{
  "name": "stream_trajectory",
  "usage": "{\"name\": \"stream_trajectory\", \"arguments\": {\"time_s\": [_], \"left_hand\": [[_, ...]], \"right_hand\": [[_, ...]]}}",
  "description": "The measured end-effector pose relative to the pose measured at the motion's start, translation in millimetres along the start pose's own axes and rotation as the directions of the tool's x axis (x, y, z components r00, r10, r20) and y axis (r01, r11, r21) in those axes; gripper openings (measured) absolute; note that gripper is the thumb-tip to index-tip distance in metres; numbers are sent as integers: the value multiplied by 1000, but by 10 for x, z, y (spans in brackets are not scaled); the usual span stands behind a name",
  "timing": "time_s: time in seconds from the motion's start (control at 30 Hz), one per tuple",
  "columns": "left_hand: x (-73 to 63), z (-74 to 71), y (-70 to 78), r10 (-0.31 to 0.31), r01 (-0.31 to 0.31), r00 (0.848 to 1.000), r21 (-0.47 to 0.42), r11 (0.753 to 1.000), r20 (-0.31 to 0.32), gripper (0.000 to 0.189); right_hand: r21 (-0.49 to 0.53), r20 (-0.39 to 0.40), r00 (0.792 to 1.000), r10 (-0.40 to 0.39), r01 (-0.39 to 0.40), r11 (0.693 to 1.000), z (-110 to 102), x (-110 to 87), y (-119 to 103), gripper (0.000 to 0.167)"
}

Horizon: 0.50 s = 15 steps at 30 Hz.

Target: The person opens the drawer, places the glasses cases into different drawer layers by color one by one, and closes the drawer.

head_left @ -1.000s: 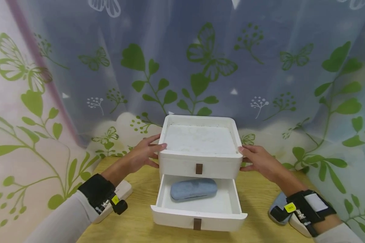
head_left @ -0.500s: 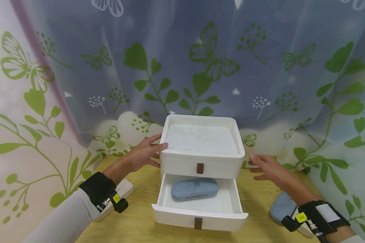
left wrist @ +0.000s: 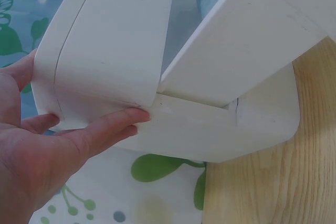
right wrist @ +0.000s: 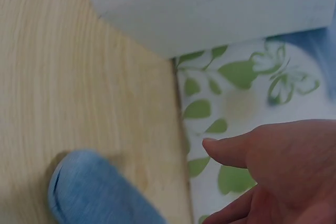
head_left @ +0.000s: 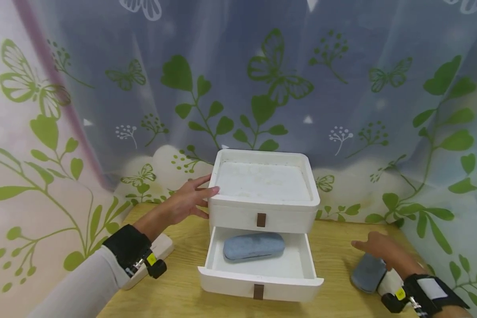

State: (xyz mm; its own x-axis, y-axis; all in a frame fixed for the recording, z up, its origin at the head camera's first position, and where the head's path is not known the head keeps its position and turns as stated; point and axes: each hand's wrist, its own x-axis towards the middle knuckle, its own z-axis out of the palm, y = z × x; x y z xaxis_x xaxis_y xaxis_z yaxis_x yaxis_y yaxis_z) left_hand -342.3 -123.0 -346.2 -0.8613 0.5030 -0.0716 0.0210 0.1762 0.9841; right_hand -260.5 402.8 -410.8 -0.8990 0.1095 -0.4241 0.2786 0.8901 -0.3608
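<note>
A white two-drawer storage box (head_left: 264,218) stands on the wooden table, its lower drawer (head_left: 302,260) pulled out. Inside that drawer lies a blue glasses case (head_left: 254,246). My left hand (head_left: 184,201) rests against the box's left side, thumb at the top rim; the left wrist view shows its extended fingers (left wrist: 110,124) along the white wall. On the right, my right hand (head_left: 379,247) is off the box, thumb out and holding nothing. It is above a second blue glasses case (head_left: 367,274), also seen in the right wrist view (right wrist: 100,192).
A white object (head_left: 163,247) lies left of the box, partly behind my left wrist. Another white object (head_left: 391,282) sits beside the right-hand case, partly covered by my right arm. A patterned curtain (head_left: 206,79) hangs right behind the table (head_left: 330,251).
My right hand has let go of the box's right side and moved right and down to over the loose glasses case. The left hand stays at the box.
</note>
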Motion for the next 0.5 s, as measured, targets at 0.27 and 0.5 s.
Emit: {"name": "stream_trajectory", "arguments": {"time_s": [0.27,0.5], "left_hand": [[3,-2,5,-4,4,1000,2,1000,-1,75],[-5,-8,23,-3,3,1000,-4,1000,-5,75]], "right_hand": [[23,54,997,61,-62,998,73,77,141,88],[-15,-4,1000,14,-14,1000,161,140,162,88]]}}
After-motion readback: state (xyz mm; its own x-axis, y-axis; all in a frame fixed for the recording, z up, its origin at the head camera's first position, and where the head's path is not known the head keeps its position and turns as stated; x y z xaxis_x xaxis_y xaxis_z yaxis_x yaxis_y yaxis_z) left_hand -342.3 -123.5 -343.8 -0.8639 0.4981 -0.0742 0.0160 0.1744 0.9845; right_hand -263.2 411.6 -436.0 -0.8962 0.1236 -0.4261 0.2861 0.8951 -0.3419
